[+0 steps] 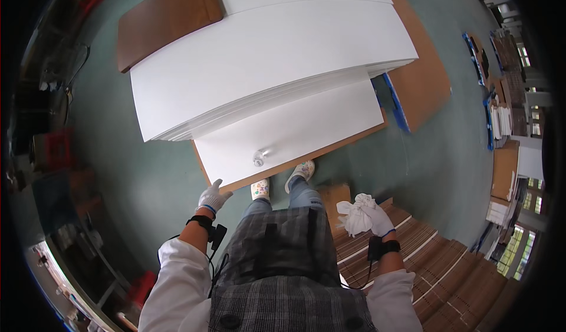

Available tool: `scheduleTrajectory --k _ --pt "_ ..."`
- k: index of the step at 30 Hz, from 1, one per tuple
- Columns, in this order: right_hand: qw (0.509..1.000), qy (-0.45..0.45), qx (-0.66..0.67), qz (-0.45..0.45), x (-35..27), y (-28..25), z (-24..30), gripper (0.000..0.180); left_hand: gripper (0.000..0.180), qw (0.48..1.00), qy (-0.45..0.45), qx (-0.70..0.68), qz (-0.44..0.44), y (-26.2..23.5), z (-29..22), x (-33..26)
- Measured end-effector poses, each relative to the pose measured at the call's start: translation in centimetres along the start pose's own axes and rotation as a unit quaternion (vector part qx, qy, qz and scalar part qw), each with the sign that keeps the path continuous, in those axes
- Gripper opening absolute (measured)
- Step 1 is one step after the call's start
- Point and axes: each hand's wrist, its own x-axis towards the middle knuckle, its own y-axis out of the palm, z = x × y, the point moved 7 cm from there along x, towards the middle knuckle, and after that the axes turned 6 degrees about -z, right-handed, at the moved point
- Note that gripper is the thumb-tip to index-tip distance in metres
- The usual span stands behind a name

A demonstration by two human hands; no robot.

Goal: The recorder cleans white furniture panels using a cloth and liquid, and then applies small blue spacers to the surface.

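Observation:
My left hand (214, 199), in a white knit glove, hangs open beside the near left corner of a white panel (318, 119), fingers spread and nothing in them. In my gloved right hand (379, 219) is a bunched white cloth (356, 213), held above stacked brown boards at the right. A small clear bottle (259, 157) is on the white panel close to its near edge; its exact kind is hard to make out. Behind it rises a stack of large white panels (271, 55).
A brown wooden board (168, 20) lies at the far left of the white stack. Brown boards on a blue-edged support (421, 67) stand to the right. Stacked slatted brown pieces (413, 255) fill the lower right. Shelving and a red crate (58, 150) line the left.

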Motion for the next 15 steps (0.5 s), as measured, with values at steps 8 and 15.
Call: scheduleTrajectory --k 8,15 --pt "0.985 -0.007 -0.144 0.095 8.4 5.4 10.5 0.029 0.070 0.991 -0.060 -0.122 0.003 2.2 -0.9 0.1" --pt "0.946 0.030 -0.265 0.184 17.4 11.7 16.1 0.029 0.070 0.968 -0.125 -0.218 -0.009 7.7 -1.6 -0.7"
